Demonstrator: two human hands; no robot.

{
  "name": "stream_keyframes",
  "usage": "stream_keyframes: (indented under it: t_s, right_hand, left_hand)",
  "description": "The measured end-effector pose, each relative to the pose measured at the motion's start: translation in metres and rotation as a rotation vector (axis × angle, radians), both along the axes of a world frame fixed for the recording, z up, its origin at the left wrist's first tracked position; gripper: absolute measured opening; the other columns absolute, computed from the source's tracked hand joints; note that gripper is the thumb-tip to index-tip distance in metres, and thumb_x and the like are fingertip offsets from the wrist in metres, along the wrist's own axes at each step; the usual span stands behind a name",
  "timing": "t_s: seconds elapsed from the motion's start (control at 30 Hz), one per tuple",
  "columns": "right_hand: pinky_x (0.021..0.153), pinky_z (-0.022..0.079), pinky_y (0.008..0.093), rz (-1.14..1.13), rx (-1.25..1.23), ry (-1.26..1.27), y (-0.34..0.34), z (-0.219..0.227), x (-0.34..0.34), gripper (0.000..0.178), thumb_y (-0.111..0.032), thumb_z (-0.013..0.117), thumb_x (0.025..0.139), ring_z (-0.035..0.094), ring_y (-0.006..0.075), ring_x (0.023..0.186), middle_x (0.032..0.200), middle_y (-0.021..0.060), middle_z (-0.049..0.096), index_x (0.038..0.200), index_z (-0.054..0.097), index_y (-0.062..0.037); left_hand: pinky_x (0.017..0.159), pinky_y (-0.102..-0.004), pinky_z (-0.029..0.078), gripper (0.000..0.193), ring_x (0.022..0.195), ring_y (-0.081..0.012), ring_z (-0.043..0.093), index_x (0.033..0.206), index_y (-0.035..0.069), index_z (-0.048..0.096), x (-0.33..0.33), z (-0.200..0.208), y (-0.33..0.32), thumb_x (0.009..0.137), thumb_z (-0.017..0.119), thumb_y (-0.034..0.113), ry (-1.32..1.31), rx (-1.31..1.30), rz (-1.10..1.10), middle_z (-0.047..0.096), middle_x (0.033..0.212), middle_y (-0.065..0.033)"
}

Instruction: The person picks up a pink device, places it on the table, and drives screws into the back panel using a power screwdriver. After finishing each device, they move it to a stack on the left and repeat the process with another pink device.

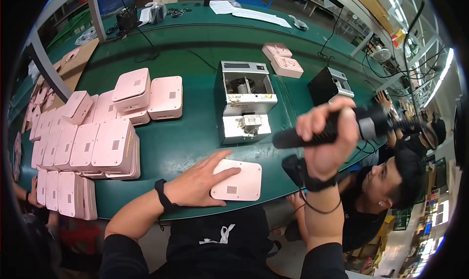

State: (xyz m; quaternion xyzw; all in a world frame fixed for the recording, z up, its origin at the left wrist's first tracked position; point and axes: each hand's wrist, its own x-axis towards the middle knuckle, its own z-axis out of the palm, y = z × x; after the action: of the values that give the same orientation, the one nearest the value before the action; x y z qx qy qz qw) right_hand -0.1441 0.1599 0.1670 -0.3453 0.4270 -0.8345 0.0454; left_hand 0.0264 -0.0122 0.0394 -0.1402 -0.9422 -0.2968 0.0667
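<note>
On the near edge of the bench a pink plastic case [249,181] lies flat, its slotted vent and corner holes facing up. My left hand [195,181] grips it from the left, fingers spanning the far and near edges and one finger across the top. Raised to the right of the case, my right hand [332,137] is closed around a black electric screwdriver [305,138]. The tool's narrower dark end points left, and a coiled cable trails from its right end. Just beyond the case stands a screw feeder machine [246,103] with an open top.
Stacks of similar pink cases [112,147] cover the left side of the bench. Two more pink cases [287,66] lie at the far side, near a second black machine [332,83]. A person [386,186] sits close on the right. Loose cables cross the green bench [195,127].
</note>
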Motion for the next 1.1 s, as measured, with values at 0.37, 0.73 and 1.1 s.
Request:
stream_keyframes:
  t_s: [0.37, 0.73, 1.1]
  right_hand:
    - [0.050, 0.044, 0.0346, -0.111, 0.333, 0.051, -0.053, -0.016, -0.028, 0.022, -0.026, 0.053, 0.098, 0.049, 0.0184, 0.049, 0.064, 0.0081, 0.053, 0.092, 0.052, -0.0050]
    - [0.053, 0.044, 0.0339, -0.018, 0.325, -0.009, -0.014, -0.025, -0.008, 0.022, -0.029, 0.048, 0.099, 0.047, 0.0158, 0.049, 0.061, 0.0058, 0.049, 0.100, 0.048, -0.0065]
    - [0.051, 0.044, 0.0333, -0.046, 0.311, -0.004, -0.011, -0.034, -0.009, 0.023, -0.029, 0.049, 0.099, 0.047, 0.0156, 0.048, 0.062, 0.0060, 0.049, 0.099, 0.049, -0.0061]
  left_hand:
    - [0.100, -0.0461, 0.048, 0.084, 0.121, -0.0383, 0.052, 0.139, 0.021, 0.053, 0.010, -0.016, -0.003, 0.064, 0.089, 0.033, -0.022, 0.196, 0.122, 0.046, 0.132, -0.0171]
    - [0.101, -0.0433, 0.047, 0.081, 0.120, -0.0368, 0.051, 0.137, 0.018, 0.055, 0.005, -0.019, -0.004, 0.063, 0.089, 0.029, 0.008, 0.229, 0.204, 0.047, 0.129, -0.0163]
    - [0.101, -0.0436, 0.046, 0.082, 0.120, -0.0371, 0.051, 0.136, 0.018, 0.055, 0.006, -0.021, -0.003, 0.063, 0.089, 0.030, 0.014, 0.236, 0.202, 0.046, 0.129, -0.0162]
